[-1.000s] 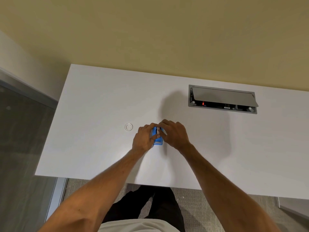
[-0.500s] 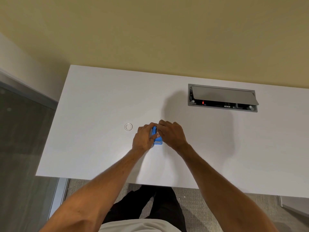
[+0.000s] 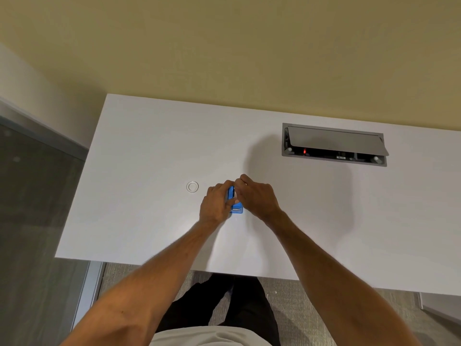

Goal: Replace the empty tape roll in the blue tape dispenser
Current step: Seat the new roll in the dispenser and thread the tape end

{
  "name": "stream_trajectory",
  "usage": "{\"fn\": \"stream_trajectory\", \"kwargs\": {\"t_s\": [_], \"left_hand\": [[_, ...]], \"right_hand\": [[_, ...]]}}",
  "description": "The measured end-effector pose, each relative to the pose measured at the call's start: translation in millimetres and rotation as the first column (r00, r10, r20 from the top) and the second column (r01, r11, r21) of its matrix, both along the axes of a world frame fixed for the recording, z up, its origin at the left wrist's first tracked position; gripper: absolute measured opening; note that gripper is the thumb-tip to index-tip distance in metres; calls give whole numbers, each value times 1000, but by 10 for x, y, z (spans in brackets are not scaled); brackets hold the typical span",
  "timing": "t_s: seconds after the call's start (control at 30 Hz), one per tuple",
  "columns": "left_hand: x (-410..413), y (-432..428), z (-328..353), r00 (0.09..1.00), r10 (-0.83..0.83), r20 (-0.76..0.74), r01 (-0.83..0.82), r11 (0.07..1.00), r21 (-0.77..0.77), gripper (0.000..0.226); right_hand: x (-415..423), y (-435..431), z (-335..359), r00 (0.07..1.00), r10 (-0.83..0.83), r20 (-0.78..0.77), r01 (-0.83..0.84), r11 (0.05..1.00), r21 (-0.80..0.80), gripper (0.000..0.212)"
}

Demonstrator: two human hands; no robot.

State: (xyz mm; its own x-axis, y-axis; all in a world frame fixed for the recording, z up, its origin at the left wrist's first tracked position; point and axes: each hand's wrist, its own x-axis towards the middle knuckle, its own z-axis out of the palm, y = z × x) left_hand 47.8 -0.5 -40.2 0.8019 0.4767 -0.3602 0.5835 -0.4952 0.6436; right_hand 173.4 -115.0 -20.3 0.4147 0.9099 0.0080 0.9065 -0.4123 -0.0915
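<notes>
A small blue tape dispenser (image 3: 235, 208) stands on the white table (image 3: 149, 221), held between both hands. My left hand (image 3: 216, 204) grips its left side, thumb across the body. My right hand (image 3: 258, 197) covers its right side, fingertips pinched at the dispenser's far top end, where a dark gap shows. Whether a roll sits inside is hidden by the fingers. A clear tape roll (image 3: 192, 187) lies flat on the table just left of my left hand, apart from it.
A grey cable box (image 3: 334, 144) with its lid tilted open is sunk into the table at the back right. A yellow wall runs behind the table. The table's near edge is close to my body; a glass partition stands at the left.
My right hand's fingertips have shifted a little toward the far end of the dispenser. The dispenser, my left hand and the clear roll have stayed where they were.
</notes>
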Motion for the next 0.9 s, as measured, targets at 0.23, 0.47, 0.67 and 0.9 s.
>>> {"fn": "stream_trajectory", "kwargs": {"t_s": [0.23,0.47,0.67,0.9], "left_hand": [[-42,96,135,998,-53,32,56,992,-109,42],[-117,123,303,997,-42,57,49,990,-131,66],[-139,101,369,994,-60,91,74,984,-164,70],[-120,79,484,990,-71,119,92,978,-186,87]], "right_hand": [[-151,-151,106,960,-196,-197,228,962,152,13],[-509,-101,161,-55,-535,-843,822,455,-342,16],[-582,11,85,-376,-389,-841,815,294,-500,41],[-591,93,56,-579,-245,-778,766,165,-622,39]]}}
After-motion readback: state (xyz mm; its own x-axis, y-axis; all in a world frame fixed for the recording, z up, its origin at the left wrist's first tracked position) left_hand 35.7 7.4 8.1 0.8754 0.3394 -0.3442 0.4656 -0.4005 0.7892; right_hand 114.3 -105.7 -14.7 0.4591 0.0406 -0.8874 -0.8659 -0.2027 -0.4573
